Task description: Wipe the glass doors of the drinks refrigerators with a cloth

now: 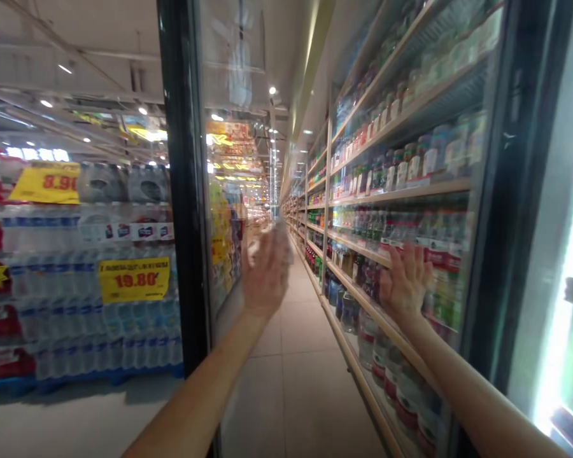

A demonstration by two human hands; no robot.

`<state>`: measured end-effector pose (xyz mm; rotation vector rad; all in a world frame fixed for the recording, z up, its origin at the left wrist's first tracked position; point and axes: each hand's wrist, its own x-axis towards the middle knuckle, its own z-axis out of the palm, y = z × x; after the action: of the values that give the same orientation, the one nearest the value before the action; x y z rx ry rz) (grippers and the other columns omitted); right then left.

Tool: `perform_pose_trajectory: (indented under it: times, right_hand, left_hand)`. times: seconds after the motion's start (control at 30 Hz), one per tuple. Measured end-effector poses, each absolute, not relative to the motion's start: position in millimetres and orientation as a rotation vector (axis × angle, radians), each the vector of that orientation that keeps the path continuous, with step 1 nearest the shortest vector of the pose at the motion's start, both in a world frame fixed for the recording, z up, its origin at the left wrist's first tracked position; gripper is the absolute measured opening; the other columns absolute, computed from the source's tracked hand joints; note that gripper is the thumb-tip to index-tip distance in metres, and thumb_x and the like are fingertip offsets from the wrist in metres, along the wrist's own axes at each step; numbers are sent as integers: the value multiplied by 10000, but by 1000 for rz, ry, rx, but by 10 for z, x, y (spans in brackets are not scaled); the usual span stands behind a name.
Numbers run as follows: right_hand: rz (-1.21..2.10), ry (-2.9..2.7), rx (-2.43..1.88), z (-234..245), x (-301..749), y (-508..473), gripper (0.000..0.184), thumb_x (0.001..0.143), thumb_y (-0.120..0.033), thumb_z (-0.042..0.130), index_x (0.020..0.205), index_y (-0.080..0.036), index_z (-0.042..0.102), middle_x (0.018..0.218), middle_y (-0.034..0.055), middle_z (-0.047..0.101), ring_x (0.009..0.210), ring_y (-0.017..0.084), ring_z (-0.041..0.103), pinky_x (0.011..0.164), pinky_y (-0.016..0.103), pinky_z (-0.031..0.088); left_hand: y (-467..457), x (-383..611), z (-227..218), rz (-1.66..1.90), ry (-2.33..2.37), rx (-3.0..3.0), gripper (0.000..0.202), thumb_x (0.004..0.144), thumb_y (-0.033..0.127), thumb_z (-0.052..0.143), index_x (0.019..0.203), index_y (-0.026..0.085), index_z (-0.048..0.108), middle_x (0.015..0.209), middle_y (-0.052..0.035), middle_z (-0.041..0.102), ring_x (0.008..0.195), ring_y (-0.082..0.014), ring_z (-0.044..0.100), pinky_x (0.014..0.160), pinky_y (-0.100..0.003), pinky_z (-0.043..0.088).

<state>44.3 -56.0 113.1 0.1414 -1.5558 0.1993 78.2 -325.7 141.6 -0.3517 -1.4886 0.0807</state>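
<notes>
My left hand (266, 273) is raised in front of me with its fingers stretched upward, blurred by motion, at the free edge of a glass door (224, 159) with a black frame that stands out into the aisle. It holds nothing that I can see. My right hand (405, 283) lies flat with fingers spread against another glass door (439, 191) on the right. Behind that glass are shelves of bottled drinks (401, 172).
A long tiled aisle (296, 356) runs ahead, with drink shelves along its right side. Stacked packs of water bottles (76, 305) with yellow price signs (134, 278) stand at the left. A lit cooler interior (563, 286) shows at the far right.
</notes>
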Motion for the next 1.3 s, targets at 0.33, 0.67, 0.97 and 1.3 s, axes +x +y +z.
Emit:
perform_pose_trajectory:
  times: [0.33, 0.67, 0.97, 1.3]
  right_hand:
    - [217, -1579, 159, 1122, 470, -533, 518, 874, -332, 364, 1379, -217, 357, 1452, 126, 324, 1364, 292, 226, 1053, 536, 212]
    - [194, -1535, 155, 1112, 444, -542, 479, 890, -346, 353, 1334, -180, 424, 1434, 135, 356, 1359, 279, 246, 1072, 500, 209]
    - [215, -1522, 169, 1121, 468, -555, 495, 879, -342, 362, 1343, -180, 419, 1436, 134, 353, 1342, 307, 277, 1048, 554, 236]
    - [209, -1440, 216, 1094, 386, -515, 518, 877, -362, 368, 1365, -191, 396, 1434, 125, 358, 1333, 319, 294, 1041, 570, 246]
  left_hand:
    - [-3657, 826, 1354, 230, -1539, -491, 582, 887, 239, 393, 1427, 253, 178, 1484, -66, 260, 1385, -155, 160, 1140, -389, 118]
    - [-3887, 879, 995, 243, -1560, -477, 628, 869, 216, 448, 1431, 229, 167, 1490, -93, 231, 1383, -192, 170, 1127, -397, 181]
    - [-3734, 869, 1283, 394, -1550, -735, 550, 871, 213, 431, 1393, 263, 266, 1487, -45, 252, 1383, -175, 176, 1138, -394, 139]
    - [-4013, 892, 1339, 347, -1570, -513, 589, 862, 200, 442, 1408, 241, 227, 1476, -82, 284, 1386, -193, 169, 1122, -408, 185]
